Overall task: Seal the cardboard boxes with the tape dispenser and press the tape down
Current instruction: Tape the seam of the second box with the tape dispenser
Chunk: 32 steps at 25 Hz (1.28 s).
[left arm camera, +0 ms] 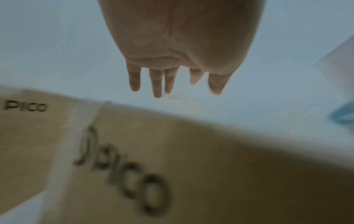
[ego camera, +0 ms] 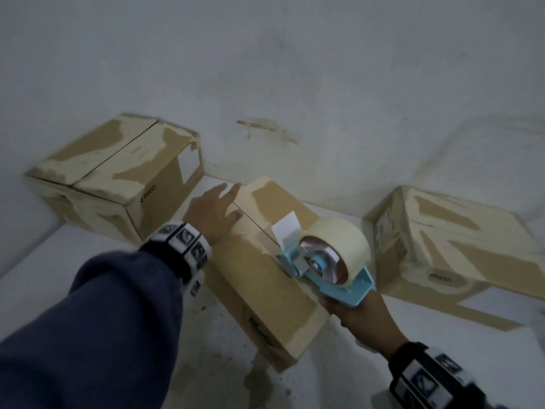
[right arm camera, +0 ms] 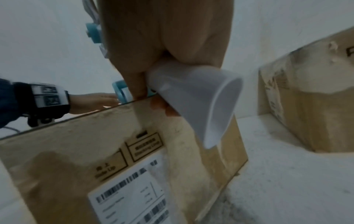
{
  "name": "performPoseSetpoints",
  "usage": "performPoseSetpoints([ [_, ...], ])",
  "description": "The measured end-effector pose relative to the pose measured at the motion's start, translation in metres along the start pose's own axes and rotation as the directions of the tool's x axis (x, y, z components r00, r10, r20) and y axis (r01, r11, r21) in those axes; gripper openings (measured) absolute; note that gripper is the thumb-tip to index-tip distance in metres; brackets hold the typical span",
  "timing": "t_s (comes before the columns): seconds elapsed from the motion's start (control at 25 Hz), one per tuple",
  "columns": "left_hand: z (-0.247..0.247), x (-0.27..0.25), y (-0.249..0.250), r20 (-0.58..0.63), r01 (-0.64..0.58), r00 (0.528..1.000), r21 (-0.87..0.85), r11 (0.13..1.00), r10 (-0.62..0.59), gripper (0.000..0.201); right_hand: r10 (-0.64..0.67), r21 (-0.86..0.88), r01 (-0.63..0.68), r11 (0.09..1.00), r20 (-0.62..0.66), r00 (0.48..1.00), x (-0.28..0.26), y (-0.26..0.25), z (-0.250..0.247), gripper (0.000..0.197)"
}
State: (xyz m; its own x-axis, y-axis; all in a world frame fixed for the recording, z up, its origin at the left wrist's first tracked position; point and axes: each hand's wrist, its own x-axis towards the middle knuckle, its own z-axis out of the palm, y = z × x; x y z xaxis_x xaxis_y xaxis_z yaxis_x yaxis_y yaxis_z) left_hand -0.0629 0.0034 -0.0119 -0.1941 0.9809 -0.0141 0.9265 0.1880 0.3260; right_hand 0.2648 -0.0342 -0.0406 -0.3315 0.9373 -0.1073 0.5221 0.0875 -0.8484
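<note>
The middle cardboard box lies slanted on the white surface, its top seam running away from me. My left hand rests flat on its far end with straight fingers. My right hand grips the white handle of the blue tape dispenser, which carries a cream tape roll. The dispenser's front touches the box top on the seam, and a loose white tape end sticks up there. The same box shows a barcode label on its near side.
A second cardboard box stands at the back left against the wall, close to my left hand. A third box lies at the right, also seen as the right box. The white wall rises just behind all of them.
</note>
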Motion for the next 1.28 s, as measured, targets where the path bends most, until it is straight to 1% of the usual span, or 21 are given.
performPoseSetpoints([
  [0.04,-0.003,-0.019,0.014,0.002,-0.011,1.0,-0.054,0.999,0.011,0.078,0.006,0.005,-0.006,1.0,-0.008,1.0,0.002,-0.001,0.005,0.012],
  [0.12,-0.005,-0.063,0.045,0.099,-0.019,0.995,-0.098,0.995,0.029,0.104,0.001,0.0,-0.001,1.0,-0.022,1.0,0.012,-0.012,0.019,0.009],
  [0.2,0.007,-0.095,0.069,0.184,-0.023,0.983,-0.037,0.999,0.029,0.114,-0.019,-0.005,0.019,1.0,-0.033,0.999,0.028,-0.03,0.039,0.007],
  [0.28,0.029,-0.102,0.081,0.224,0.044,0.974,-0.012,0.999,-0.04,0.133,-0.044,-0.073,0.045,0.996,0.014,0.999,0.05,-0.049,0.055,0.008],
  [0.32,0.04,-0.099,0.082,0.225,0.086,0.97,0.015,0.996,-0.087,0.138,-0.039,-0.1,0.044,0.994,0.053,0.998,0.06,-0.057,0.059,0.013],
  [0.36,0.05,-0.094,0.081,0.201,0.123,0.97,0.069,0.99,-0.135,0.137,-0.024,-0.106,0.033,0.994,0.087,0.996,0.068,-0.063,0.06,0.018],
  [0.4,0.056,-0.089,0.079,0.167,0.148,0.971,0.129,0.98,-0.169,0.128,-0.002,-0.107,0.013,0.994,0.106,0.994,0.074,-0.068,0.058,0.02],
  [0.44,0.061,-0.085,0.077,0.14,0.155,0.973,0.179,0.971,-0.181,0.117,0.014,-0.106,-0.003,0.994,0.108,0.994,0.079,-0.069,0.054,0.02],
  [0.52,0.065,-0.083,0.078,0.102,0.162,0.978,0.194,0.967,-0.184,0.102,0.011,-0.108,0.001,0.994,0.114,0.993,0.078,-0.069,0.046,0.021],
  [0.6,0.067,-0.085,0.081,0.066,0.171,0.98,0.193,0.966,-0.187,0.098,-0.027,-0.109,0.041,0.993,0.124,0.992,0.069,-0.067,0.037,0.021],
  [0.68,0.065,-0.085,0.082,0.067,0.167,0.981,0.192,0.967,-0.182,0.097,-0.031,-0.121,0.045,0.992,0.117,0.993,0.051,-0.058,0.025,0.015],
  [0.8,0.064,-0.086,0.082,0.077,0.173,0.978,0.206,0.963,-0.192,0.098,0.016,-0.095,-0.009,0.995,0.078,0.997,0.017,-0.032,0.007,0.011],
  [0.88,0.063,-0.086,0.085,0.093,0.177,0.976,0.185,0.967,-0.197,0.099,0.056,-0.028,-0.054,0.998,0.058,0.997,-0.002,-0.019,-0.002,0.013],
  [0.92,0.06,-0.084,0.086,0.101,0.172,0.976,0.169,0.971,-0.19,0.1,0.061,0.015,-0.062,0.998,0.074,0.995,-0.009,-0.017,-0.004,0.014],
  [0.96,0.057,-0.079,0.086,0.107,0.153,0.98,0.15,0.977,-0.17,0.101,0.06,0.05,-0.066,0.997,0.098,0.993,-0.011,-0.018,-0.005,0.014],
  [1.0,0.054,-0.072,0.085,0.11,0.099,0.987,0.141,0.985,-0.115,0.102,0.059,0.08,-0.069,0.994,0.125,0.99,-0.012,-0.019,-0.007,0.011],
  [1.08,0.046,-0.06,0.084,0.131,-0.11,0.988,0.198,0.974,0.085,0.097,0.062,0.086,-0.076,0.993,0.163,0.985,-0.008,-0.023,-0.011,0.009],
  [1.12,0.045,-0.057,0.082,0.159,-0.216,0.971,0.248,0.944,0.18,0.09,0.059,0.057,-0.07,0.996,0.166,0.984,-0.004,-0.025,-0.014,0.012],
  [1.16,0.045,-0.055,0.081,0.185,-0.283,0.954,0.282,0.917,0.238,0.081,0.062,0.038,-0.07,0.997,0.171,0.983,-0.001,-0.026,-0.016,0.014],
  [1.2,0.045,-0.055,0.08,0.193,-0.303,0.948,0.301,0.904,0.253,0.073,0.076,0.063,-0.089,0.994,0.183,0.98,0.001,-0.027,-0.017,0.013],
  [1.28,0.046,-0.055,0.077,0.183,-0.261,0.961,0.334,0.906,0.209,0.066,0.108,0.182,-0.148,0.972,0.213,0.971,0.005,-0.027,-0.014,0.015],
])
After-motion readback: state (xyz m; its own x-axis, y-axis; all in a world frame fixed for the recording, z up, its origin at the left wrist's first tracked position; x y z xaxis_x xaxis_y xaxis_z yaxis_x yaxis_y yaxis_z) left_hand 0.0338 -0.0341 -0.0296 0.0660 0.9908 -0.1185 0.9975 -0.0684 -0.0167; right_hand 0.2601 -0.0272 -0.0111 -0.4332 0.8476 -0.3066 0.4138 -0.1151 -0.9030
